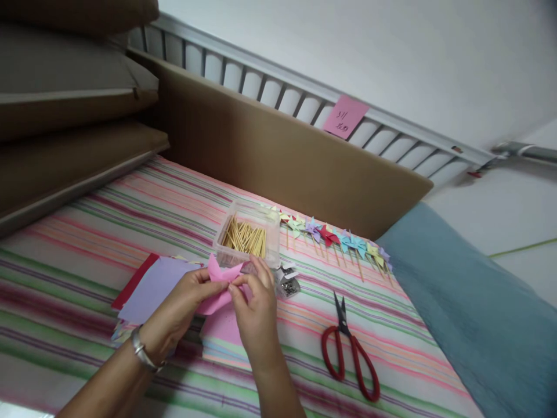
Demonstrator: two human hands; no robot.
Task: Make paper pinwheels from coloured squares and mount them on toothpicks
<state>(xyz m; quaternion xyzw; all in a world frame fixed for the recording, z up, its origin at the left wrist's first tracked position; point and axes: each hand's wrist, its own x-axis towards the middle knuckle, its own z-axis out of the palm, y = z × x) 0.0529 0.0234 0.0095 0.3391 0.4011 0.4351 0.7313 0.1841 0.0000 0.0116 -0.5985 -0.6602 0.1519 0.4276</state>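
A pink paper pinwheel [217,271], its corners folded in, is held up between my two hands. My left hand [191,296] pinches it near the centre from the left. From the right, the fingertips of my right hand [256,296] close on the same paper near the middle. Whether a pin is between the fingers I cannot make out. Below lie a stack of pink and other coloured paper squares [224,334] and, to the left, a pile of lilac and red sheets [156,287]. A clear plastic box [272,247] of thin wooden sticks [246,237] stands just beyond my hands.
Red-handled scissors [343,334] lie open at the right. A small clear bag of metal pins [288,284] is beside the box. Several finished pinwheels [328,237] lie in a row before a cardboard panel [278,148]. Brown packages [73,157] are stacked at the left.
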